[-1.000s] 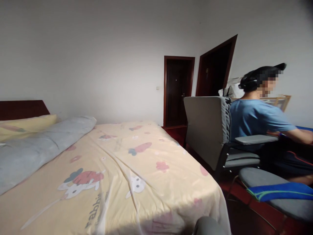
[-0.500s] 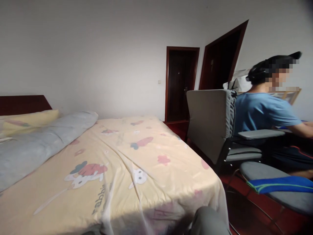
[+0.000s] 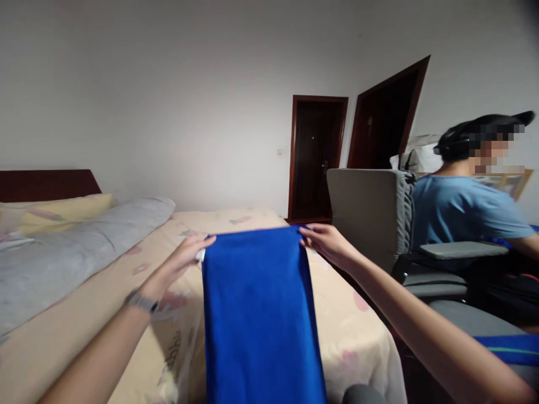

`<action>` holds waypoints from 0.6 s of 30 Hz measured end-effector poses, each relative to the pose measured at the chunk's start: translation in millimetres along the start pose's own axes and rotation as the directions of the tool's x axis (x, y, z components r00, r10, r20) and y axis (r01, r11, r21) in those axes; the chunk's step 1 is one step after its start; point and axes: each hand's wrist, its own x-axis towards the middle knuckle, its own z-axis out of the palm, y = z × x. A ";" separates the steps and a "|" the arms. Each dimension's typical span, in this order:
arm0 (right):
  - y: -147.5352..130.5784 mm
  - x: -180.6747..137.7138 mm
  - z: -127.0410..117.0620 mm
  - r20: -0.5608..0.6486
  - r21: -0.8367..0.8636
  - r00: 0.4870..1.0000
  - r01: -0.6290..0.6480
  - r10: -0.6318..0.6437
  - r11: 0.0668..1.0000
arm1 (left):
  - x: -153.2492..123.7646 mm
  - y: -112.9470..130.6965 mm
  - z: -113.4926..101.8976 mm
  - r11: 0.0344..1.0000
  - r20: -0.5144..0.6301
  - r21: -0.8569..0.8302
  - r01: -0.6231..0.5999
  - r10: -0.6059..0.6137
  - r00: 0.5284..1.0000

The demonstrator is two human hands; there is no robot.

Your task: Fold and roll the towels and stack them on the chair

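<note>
A long piece of blue cloth (image 3: 259, 314) is stretched between my two hands above the bed, and its lower part runs out of the bottom of the view. My left hand (image 3: 185, 258) is closed on its far left corner, where a small white patch, perhaps a label, shows by the fingers. At the far right corner, my right hand (image 3: 322, 241) pinches the cloth's edge. The cloth looks folded lengthwise along its right side. Beneath it lies the bed (image 3: 349, 320), with a cream sheet printed with rabbits and carrots.
A rolled grey quilt (image 3: 84, 252) and a yellow pillow (image 3: 69, 212) lie at the bed's left. On the right a person (image 3: 458, 202) sits in a grey chair (image 3: 364, 207). Another blue cloth (image 3: 509, 349) lies on a grey stool (image 3: 463, 314).
Both my hands have come into view, holding the blue cloth up over the bed. The view has tipped up slightly, so the room sits lower in it.
</note>
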 end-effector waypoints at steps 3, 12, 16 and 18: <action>-33.4 109.1 26.3 -0.120 0.058 0.985 0.131 -0.123 0.990 | 95.4 63.9 4.4 0.995 -0.115 0.003 -0.103 0.103 0.988; -116.6 181.1 13.8 -0.121 0.112 0.840 0.542 -0.530 0.833 | 176.5 155.7 -7.0 0.841 -0.496 0.148 -0.521 0.519 0.696; -45.0 105.5 -2.4 -0.082 0.017 0.865 0.497 -0.494 0.868 | 110.4 79.9 -0.3 0.782 -0.469 0.441 -0.441 0.620 0.630; 12.2 51.2 -11.9 -0.035 -0.163 0.911 0.399 -0.410 0.902 | 59.4 12.1 8.1 0.784 -0.377 0.487 -0.385 0.586 0.717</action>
